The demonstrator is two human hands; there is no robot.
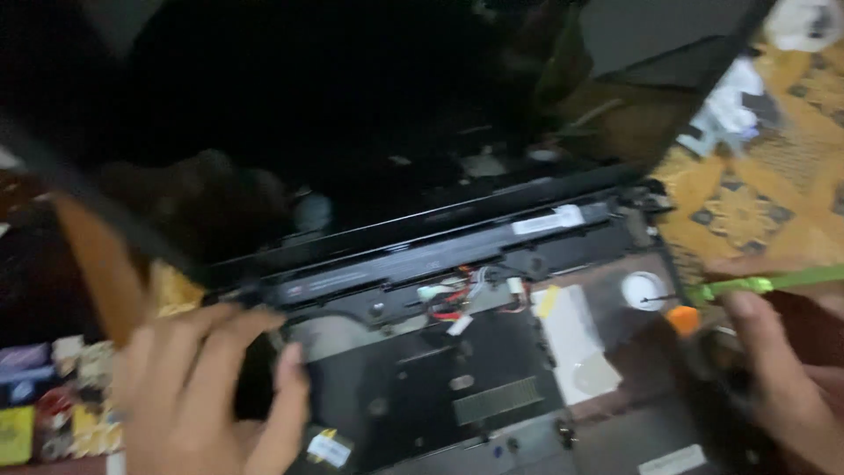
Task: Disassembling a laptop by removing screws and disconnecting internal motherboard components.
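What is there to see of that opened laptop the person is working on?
The laptop lies open with its keyboard cover taken off, so the dark inner chassis shows. Along the hinge runs a long black bar; just below it sits a knot of red, white and black wires. A pale rectangular patch and a round white spot lie to the right. The dark glossy screen tilts back. The left hand grips the base's left edge; the right hand, holding a green tool, rests at the right edge.
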